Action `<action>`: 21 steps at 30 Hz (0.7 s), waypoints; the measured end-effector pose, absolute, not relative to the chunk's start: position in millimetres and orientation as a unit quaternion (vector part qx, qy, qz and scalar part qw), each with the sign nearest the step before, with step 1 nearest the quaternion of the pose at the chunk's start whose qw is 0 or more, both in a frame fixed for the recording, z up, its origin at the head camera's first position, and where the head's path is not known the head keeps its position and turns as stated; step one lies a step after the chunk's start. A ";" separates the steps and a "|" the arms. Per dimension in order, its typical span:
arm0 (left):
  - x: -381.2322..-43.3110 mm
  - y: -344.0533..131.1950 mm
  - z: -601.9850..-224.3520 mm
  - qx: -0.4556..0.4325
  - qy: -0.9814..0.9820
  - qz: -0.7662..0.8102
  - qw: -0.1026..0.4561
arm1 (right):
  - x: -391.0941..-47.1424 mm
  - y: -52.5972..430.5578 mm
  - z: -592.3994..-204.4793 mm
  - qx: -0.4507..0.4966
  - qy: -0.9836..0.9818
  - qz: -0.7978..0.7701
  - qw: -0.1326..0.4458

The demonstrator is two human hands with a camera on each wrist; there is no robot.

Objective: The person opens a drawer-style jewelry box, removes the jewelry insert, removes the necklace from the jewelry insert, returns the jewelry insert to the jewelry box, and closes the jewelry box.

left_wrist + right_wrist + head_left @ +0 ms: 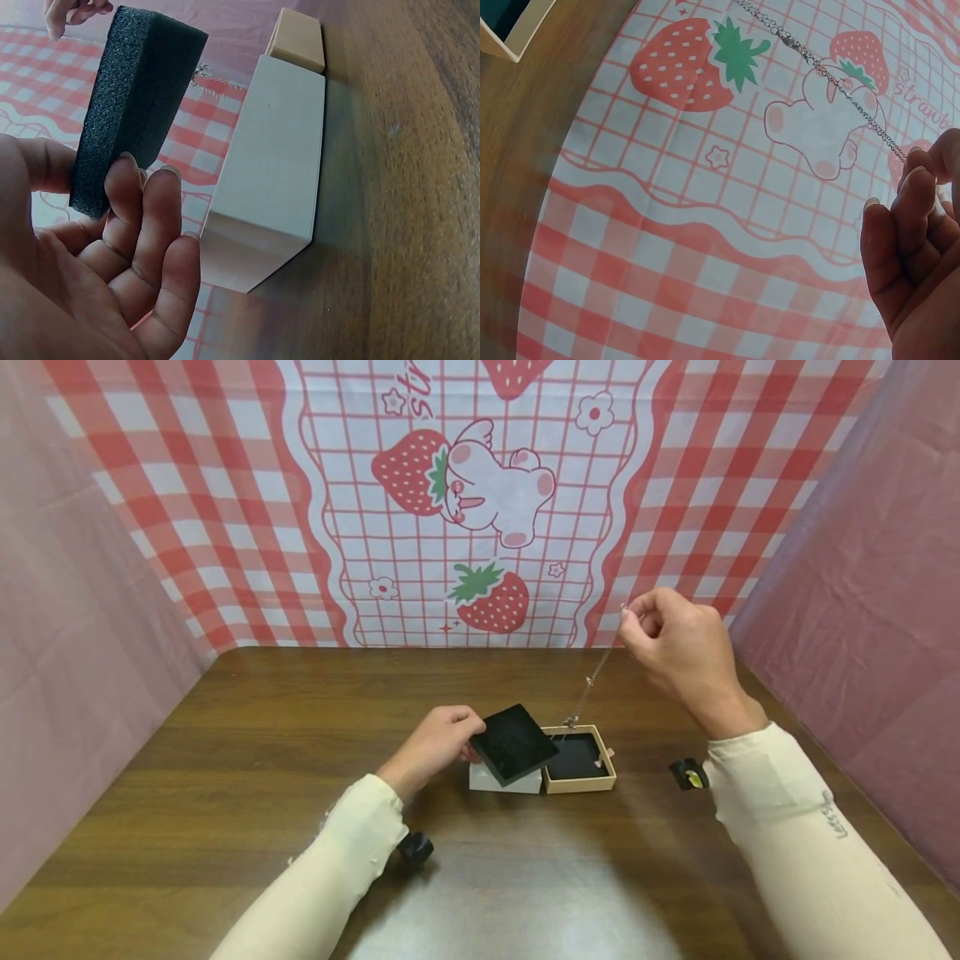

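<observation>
My left hand pinches a square black foam pad by its left corner, thumb on one side and fingers on the other. The pad is tilted above a white box and hides most of it in the head view. Up on the right, my right hand pinches one end of a thin silver chain necklace between thumb and fingertips. The necklace slants down to the left, its lower end with a small ornament over the back edge of a tan box tray. Dark lining shows inside that tray.
The tray has a small ribbon tab on its right side and stands beside the white box on a brown wooden table. Behind the table hangs a red and white strawberry cloth, with pink cloths at both sides.
</observation>
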State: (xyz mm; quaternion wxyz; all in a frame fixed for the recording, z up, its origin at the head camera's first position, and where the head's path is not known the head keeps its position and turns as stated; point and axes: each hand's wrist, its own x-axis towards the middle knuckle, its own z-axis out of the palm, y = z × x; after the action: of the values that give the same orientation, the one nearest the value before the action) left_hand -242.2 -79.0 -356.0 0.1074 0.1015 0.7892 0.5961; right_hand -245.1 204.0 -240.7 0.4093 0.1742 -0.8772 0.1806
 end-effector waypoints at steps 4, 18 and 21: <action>-242.0 -78.9 -355.2 0.101 0.791 0.594 0.108 | -243.3 204.7 -239.8 0.172 -0.878 0.176 0.410; -243.1 -79.1 -356.0 0.099 0.790 0.596 0.110 | -244.0 215.3 -241.0 0.161 -0.875 0.174 0.423; -243.4 -79.4 -355.9 0.098 0.790 0.595 0.110 | -244.0 216.9 -241.2 0.162 -0.875 0.175 0.421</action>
State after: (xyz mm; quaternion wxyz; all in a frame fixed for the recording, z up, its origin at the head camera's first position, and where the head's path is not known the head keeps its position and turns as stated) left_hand -243.4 -79.4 -355.9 0.1100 0.0976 0.7904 0.5948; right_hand -244.0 216.9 -241.2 0.4211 0.1622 -0.8750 0.1753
